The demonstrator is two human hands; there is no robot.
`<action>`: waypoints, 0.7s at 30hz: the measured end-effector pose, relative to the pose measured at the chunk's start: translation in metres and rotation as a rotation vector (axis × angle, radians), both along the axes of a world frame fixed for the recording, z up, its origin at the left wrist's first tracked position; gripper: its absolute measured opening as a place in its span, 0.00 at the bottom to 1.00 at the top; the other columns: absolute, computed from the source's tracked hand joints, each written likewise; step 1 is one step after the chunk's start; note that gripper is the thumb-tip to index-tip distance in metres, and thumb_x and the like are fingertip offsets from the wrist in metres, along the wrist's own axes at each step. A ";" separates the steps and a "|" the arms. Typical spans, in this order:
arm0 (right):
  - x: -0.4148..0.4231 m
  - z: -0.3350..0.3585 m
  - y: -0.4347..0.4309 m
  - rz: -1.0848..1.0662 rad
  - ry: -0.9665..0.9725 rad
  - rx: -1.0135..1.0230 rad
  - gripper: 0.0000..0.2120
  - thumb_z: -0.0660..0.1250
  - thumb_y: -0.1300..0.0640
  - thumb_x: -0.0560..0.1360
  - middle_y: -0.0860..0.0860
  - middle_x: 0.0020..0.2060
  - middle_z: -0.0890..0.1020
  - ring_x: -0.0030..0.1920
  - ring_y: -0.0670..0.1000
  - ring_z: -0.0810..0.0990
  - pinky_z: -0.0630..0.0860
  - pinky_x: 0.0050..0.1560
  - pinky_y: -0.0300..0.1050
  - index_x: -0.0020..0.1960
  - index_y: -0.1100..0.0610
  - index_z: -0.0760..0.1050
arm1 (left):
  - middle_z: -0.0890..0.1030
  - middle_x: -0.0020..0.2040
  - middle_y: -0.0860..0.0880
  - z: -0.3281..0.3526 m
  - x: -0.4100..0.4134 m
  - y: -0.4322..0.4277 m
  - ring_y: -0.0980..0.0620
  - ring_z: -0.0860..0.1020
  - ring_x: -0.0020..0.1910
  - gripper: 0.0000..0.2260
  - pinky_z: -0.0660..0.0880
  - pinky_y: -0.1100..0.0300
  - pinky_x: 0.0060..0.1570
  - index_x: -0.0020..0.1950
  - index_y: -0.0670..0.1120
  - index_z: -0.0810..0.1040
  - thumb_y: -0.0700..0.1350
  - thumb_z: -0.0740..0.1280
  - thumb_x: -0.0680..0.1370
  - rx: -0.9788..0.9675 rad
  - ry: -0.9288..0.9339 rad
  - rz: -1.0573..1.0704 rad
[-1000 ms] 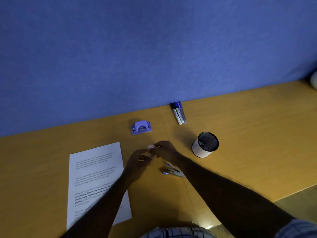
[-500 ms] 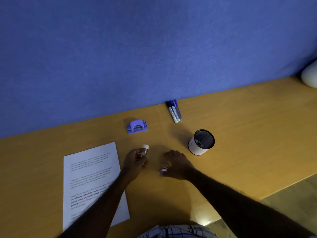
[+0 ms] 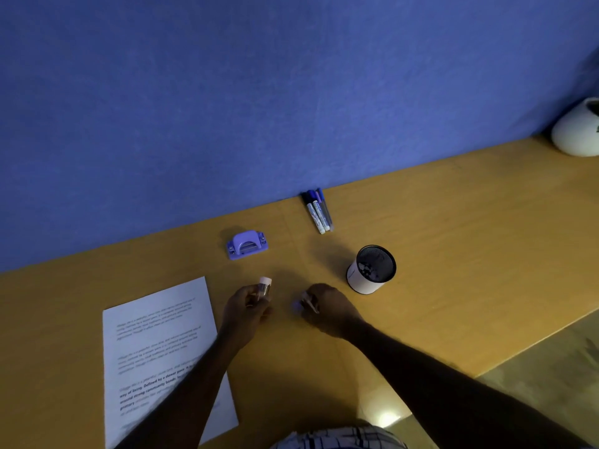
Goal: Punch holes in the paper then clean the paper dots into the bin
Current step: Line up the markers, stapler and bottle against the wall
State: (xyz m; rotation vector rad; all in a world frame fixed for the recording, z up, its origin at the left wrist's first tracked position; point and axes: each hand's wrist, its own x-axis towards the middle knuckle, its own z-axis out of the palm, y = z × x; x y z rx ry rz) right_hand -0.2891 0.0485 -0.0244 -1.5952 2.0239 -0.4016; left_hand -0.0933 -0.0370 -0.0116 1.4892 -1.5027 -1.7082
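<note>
A printed sheet of paper (image 3: 158,351) lies flat on the wooden desk (image 3: 453,254) at the left. The purple hole punch (image 3: 247,245) sits near the blue wall, beyond both hands and untouched. The small white bin (image 3: 371,270) with a dark mesh inside stands to the right of my hands. My left hand (image 3: 246,307) grips a small tube with a pale cap (image 3: 264,285), held just right of the paper. My right hand (image 3: 329,311) is closed over a small purple and silver stapler-like tool (image 3: 306,303) at desk level; most of it is hidden.
Three markers (image 3: 319,212) lie together against the blue partition wall (image 3: 291,92). A round white object (image 3: 578,131) sits at the far right corner. The desk's front edge runs diagonally at the lower right, with floor beyond it.
My hands, together over the desk a second ago, have parted. The left one carried the capped tube a little left; the right one dropped onto the small tool and closed on it.
</note>
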 end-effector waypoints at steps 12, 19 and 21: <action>-0.072 0.070 -0.109 -0.285 -0.127 -0.270 0.15 0.69 0.44 0.75 0.46 0.28 0.79 0.27 0.41 0.77 0.68 0.27 0.29 0.38 0.54 0.74 | 0.83 0.48 0.44 -0.008 -0.026 -0.012 0.54 0.83 0.40 0.12 0.78 0.66 0.34 0.60 0.45 0.76 0.38 0.68 0.77 0.065 0.025 -0.031; -0.148 0.050 -0.170 -0.479 0.011 -0.086 0.16 0.69 0.49 0.74 0.53 0.37 0.76 0.40 0.54 0.75 0.64 0.33 0.43 0.44 0.63 0.76 | 0.83 0.49 0.42 -0.007 -0.047 -0.023 0.50 0.84 0.42 0.10 0.79 0.63 0.36 0.57 0.46 0.77 0.37 0.69 0.77 0.039 0.104 -0.008; -0.160 0.040 -0.182 -0.513 -0.001 -0.077 0.14 0.70 0.50 0.73 0.50 0.31 0.73 0.37 0.53 0.74 0.62 0.28 0.43 0.40 0.61 0.74 | 0.83 0.50 0.44 -0.008 -0.053 -0.026 0.49 0.85 0.44 0.10 0.79 0.63 0.37 0.55 0.50 0.77 0.37 0.68 0.77 0.047 0.132 -0.008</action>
